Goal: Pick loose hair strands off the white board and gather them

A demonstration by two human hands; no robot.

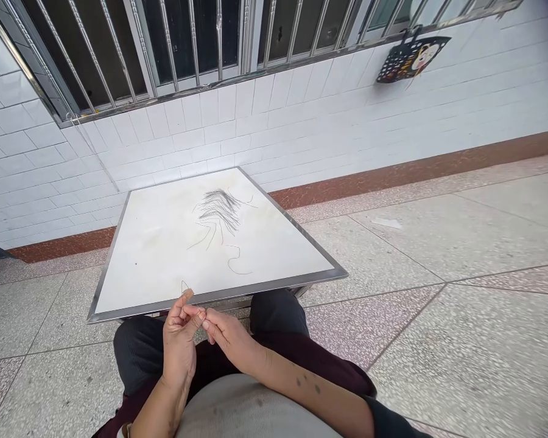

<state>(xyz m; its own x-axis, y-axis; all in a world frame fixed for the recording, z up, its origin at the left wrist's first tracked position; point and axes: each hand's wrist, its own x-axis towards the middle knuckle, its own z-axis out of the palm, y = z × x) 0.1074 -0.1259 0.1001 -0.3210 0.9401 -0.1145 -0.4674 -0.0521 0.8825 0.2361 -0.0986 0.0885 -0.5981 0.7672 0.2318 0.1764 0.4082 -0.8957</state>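
My left hand (181,325) and my right hand (228,337) meet at the fingertips just in front of the table's near edge. Both are closed in a pinch. From the left fingers a thin bent wire (183,283) sticks up over the tabletop; its lower part is hidden by the fingers. On the white table (141,249) lies a loose pile of thin dark wires (219,210), many of them bent. One curled wire (238,258) rests apart, nearer to me.
The table has a grey metal rim (274,287) and stands by a white tiled wall (301,121). Barred windows (192,42) are above it, and a patterned bag (408,59) hangs from the bars. My knees (278,313) are at the near edge. Speckled floor (438,243) spreads right.
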